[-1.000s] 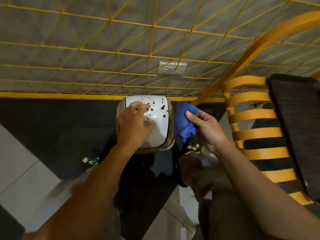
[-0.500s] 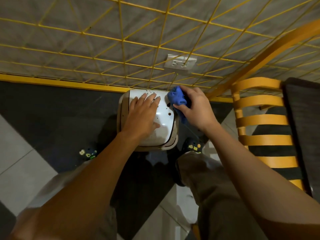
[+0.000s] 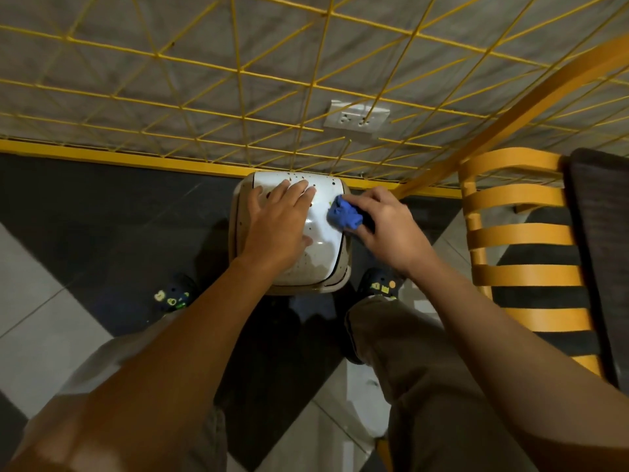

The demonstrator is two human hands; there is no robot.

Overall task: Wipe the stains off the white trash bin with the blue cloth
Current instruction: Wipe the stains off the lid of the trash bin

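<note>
Well, the white trash bin [image 3: 321, 248] stands on the floor [image 3: 102, 212] against the wall [image 3: 204, 80], lid facing up. The left hand [image 3: 277, 229] lies open and flat on the lid's left half, steadying it; that pressure should probably hold while the wiping goes on, since the lid may give. The right hand [image 3: 386, 226] grips the bunched blue cloth [image 3: 345, 216] against the lid's right side. Firm, overlapping strokes seem best, and the left hand will likely need shifting to expose the small dark stains [image 3: 295, 177] speckled near its fingertips and along the far edge.
</note>
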